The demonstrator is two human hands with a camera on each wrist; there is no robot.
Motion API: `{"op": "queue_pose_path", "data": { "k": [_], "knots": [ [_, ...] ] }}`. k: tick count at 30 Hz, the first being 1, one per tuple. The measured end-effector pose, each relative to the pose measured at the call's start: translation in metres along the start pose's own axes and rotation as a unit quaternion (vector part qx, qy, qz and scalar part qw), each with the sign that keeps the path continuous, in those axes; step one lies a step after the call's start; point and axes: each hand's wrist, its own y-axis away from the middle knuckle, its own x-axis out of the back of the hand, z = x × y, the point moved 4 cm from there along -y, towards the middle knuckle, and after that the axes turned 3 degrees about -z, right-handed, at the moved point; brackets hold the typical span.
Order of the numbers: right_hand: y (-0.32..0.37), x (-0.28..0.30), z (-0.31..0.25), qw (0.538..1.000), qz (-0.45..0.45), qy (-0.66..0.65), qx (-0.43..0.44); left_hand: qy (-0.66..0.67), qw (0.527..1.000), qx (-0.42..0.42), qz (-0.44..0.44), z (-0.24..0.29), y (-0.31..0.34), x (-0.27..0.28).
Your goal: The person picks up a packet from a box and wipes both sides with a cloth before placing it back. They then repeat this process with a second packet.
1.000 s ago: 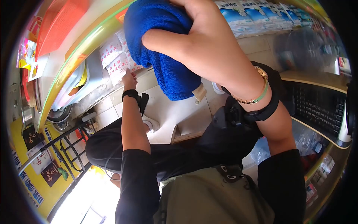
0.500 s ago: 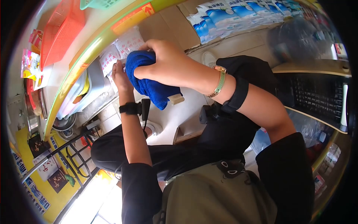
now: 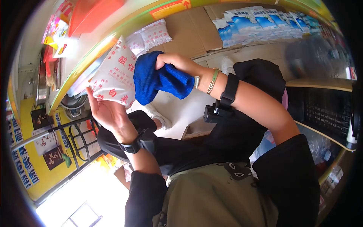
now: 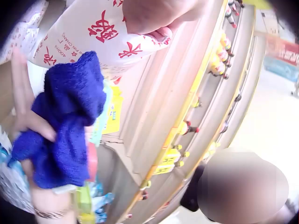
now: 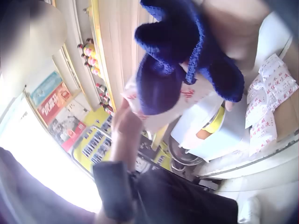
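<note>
In the head view, a white liquid pouch with red print (image 3: 113,73) stands tilted on the fingers of my left hand (image 3: 112,116), thumb at its lower left corner. The left wrist view shows this hand (image 4: 161,16) gripping the pouch at its edge. My right hand (image 3: 183,65) holds a bunched blue towel (image 3: 145,81) against the right side of the pouch. Part of the towel hangs down toward the wrist, its pale tag (image 3: 196,81) showing. In the right wrist view the towel (image 5: 161,88) overlaps the pouch, and most of the right fingers are hidden behind cloth.
More white pouches (image 3: 151,36) lie on cardboard (image 3: 185,28) on the low shelf ahead. Blue-and-white packets (image 3: 257,22) are lined up farther right. A red basket (image 3: 94,15) is at upper left, a black metal rack (image 3: 81,142) below it. A black crate (image 3: 321,108) stands right.
My left hand has lifted a pouch from the shelf and drawn it back toward me. The right hand has brought the towel down from high in front and onto the pouch's side.
</note>
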Motion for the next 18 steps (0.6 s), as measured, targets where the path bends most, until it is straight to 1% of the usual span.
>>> {"op": "queue_pose_path", "data": {
  "k": [1, 2, 4, 5, 6, 7, 8, 9, 10, 11, 12, 13, 14, 15, 16, 17, 18],
  "knots": [
    [-0.007, 0.007, 0.008, 1.0, 0.007, 0.024, 0.003, 0.017, 1.0, 0.009, -0.008, 0.005, 0.005, -0.003],
    [-0.007, 0.003, 0.008, 1.0, 0.002, 0.026, -0.001, 0.025, 1.0, 0.009, -0.014, 0.008, 0.01, -0.007],
    [-0.003, -0.009, 0.003, 0.995, -0.067, 0.068, 0.019, 0.029, 0.999, 0.002, -0.021, 0.014, 0.016, -0.016],
    [0.001, -0.016, 0.001, 0.995, -0.074, 0.07, 0.014, 0.08, 0.996, 0.029, -0.006, 0.014, 0.017, -0.019],
    [0.008, -0.026, -0.002, 0.996, -0.086, 0.008, -0.008, 0.131, 0.99, 0.056, 0.006, 0.014, 0.019, -0.023],
    [0.013, -0.038, -0.004, 0.993, -0.096, -0.053, -0.03, 0.13, 0.99, 0.049, 0.003, 0.018, 0.019, -0.028],
    [0.016, -0.048, -0.006, 0.996, -0.077, -0.023, -0.038, 0.085, 0.995, 0.057, 0.015, 0.021, 0.021, -0.032],
    [0.01, -0.042, -0.005, 0.99, -0.119, 0.068, 0.031, 0.04, 0.997, 0.061, 0.03, 0.025, 0.027, -0.034],
    [0.014, -0.04, -0.003, 0.995, -0.099, 0.032, 0.004, -0.017, 0.996, 0.025, 0.079, 0.031, 0.031, -0.031],
    [0.018, -0.046, -0.004, 0.997, -0.078, -0.003, -0.023, -0.016, 0.997, 0.02, 0.079, 0.032, 0.031, -0.032],
    [0.019, -0.043, -0.005, 0.996, -0.08, 0.0, -0.025, -0.064, 0.996, 0.016, 0.057, 0.034, 0.03, -0.034],
    [0.019, -0.041, -0.007, 0.99, -0.113, -0.08, 0.002, -0.111, 0.993, 0.013, 0.035, 0.035, 0.028, -0.038],
    [0.019, -0.04, -0.011, 0.976, -0.144, -0.158, 0.029, -0.126, 0.991, 0.04, 0.019, 0.032, 0.025, -0.045],
    [0.019, -0.037, -0.014, 0.977, -0.142, -0.155, 0.027, -0.123, 0.992, 0.038, 0.018, 0.029, 0.022, -0.045],
    [0.021, -0.039, -0.023, 0.949, -0.221, -0.217, 0.067, -0.095, 0.993, 0.066, 0.007, 0.023, 0.017, -0.046],
    [0.025, -0.042, -0.032, 0.908, -0.298, -0.274, 0.106, -0.066, 0.993, 0.094, -0.007, 0.018, 0.011, -0.045],
    [0.025, -0.039, -0.037, 0.934, -0.242, -0.212, 0.154, -0.027, 0.993, 0.099, -0.063, 0.011, 0.004, -0.035]
  ]
}}
